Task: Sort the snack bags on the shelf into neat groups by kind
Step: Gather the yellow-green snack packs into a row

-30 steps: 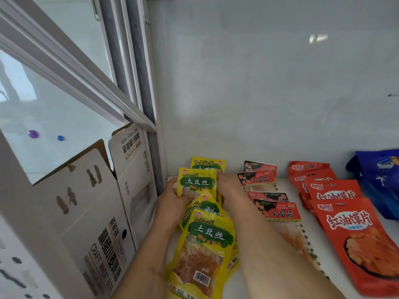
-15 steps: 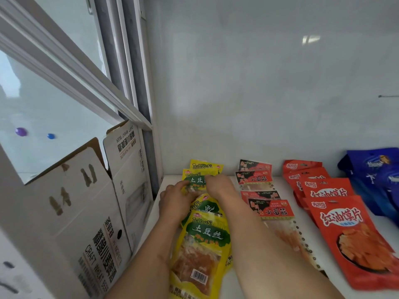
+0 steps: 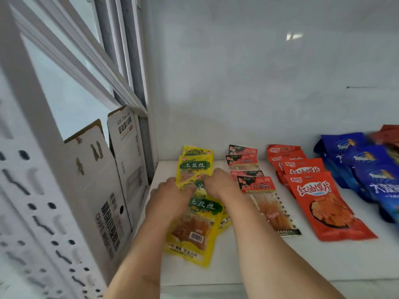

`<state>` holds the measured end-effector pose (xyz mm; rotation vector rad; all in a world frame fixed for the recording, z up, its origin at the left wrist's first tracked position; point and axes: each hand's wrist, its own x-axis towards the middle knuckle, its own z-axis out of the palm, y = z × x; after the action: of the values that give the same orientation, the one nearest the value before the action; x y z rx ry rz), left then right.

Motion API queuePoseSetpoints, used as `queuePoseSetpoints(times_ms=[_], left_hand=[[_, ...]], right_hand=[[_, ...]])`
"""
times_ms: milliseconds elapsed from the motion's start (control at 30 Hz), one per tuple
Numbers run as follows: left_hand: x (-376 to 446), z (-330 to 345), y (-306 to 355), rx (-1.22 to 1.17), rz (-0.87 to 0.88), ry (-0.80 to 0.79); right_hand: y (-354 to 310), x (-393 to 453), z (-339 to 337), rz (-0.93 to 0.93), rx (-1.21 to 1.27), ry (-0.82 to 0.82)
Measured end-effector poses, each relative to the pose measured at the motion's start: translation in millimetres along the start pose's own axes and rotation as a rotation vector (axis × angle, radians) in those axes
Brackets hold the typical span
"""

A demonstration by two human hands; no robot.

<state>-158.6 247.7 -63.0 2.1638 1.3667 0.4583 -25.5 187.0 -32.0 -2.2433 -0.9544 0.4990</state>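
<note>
Several yellow snack bags lie in an overlapping row at the left of the white shelf (image 3: 280, 262), from the back bag (image 3: 197, 151) to the front bag (image 3: 194, 229). My left hand (image 3: 170, 193) and my right hand (image 3: 220, 184) meet over the middle yellow bag (image 3: 191, 184) and pinch its top edge from either side. To the right are a row of black-and-red bags (image 3: 257, 186), then red bags (image 3: 319, 203), then blue bags (image 3: 375, 175).
An open cardboard box (image 3: 101, 190) stands against the shelf's left side, beside a white perforated panel (image 3: 26, 212). The white back wall is close behind the rows. More reddish bags (image 3: 388, 134) show at the far right edge.
Both hands have drawn back from the second yellow bag, which now lies flat in the row, to the middle bag. The view has shifted right, showing more blue bags.
</note>
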Motion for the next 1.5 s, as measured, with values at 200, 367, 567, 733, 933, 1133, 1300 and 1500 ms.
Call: queuePoseSetpoints(times_ms=[200,367,567,733,933,1133,1300,1500], left_hand=[[-61.9,13.2,1.5,0.256,0.015,-0.019],[-80.1,19.3,-2.9,0.219,0.057,0.063],[-99.3,15.1,-10.0,0.001,0.040,0.173],[-110.3,9.8,-13.6,-0.167,0.006,0.252],[-109.1,-1.2,-8.4,-0.394,-0.010,0.318],[-88.0,-5.8,-9.5,-0.456,-0.007,0.300],[-65.8,2.8,-6.0,-0.406,0.042,0.250],[-42.6,20.1,-7.0,-0.108,0.087,0.252]], right_hand=[[6.3,-10.7,4.0,0.023,-0.034,0.000],[13.9,-16.4,-1.4,0.040,0.037,-0.011],[26.4,-21.3,-0.7,0.067,0.171,-0.051],[29.2,-22.3,2.1,0.033,0.300,-0.071],[24.3,-15.2,6.7,0.106,0.619,-0.019],[15.4,-13.3,6.0,0.112,0.683,-0.070],[16.6,-8.4,17.6,0.070,0.647,0.081],[17.3,-1.6,34.2,-0.013,0.516,0.259]])
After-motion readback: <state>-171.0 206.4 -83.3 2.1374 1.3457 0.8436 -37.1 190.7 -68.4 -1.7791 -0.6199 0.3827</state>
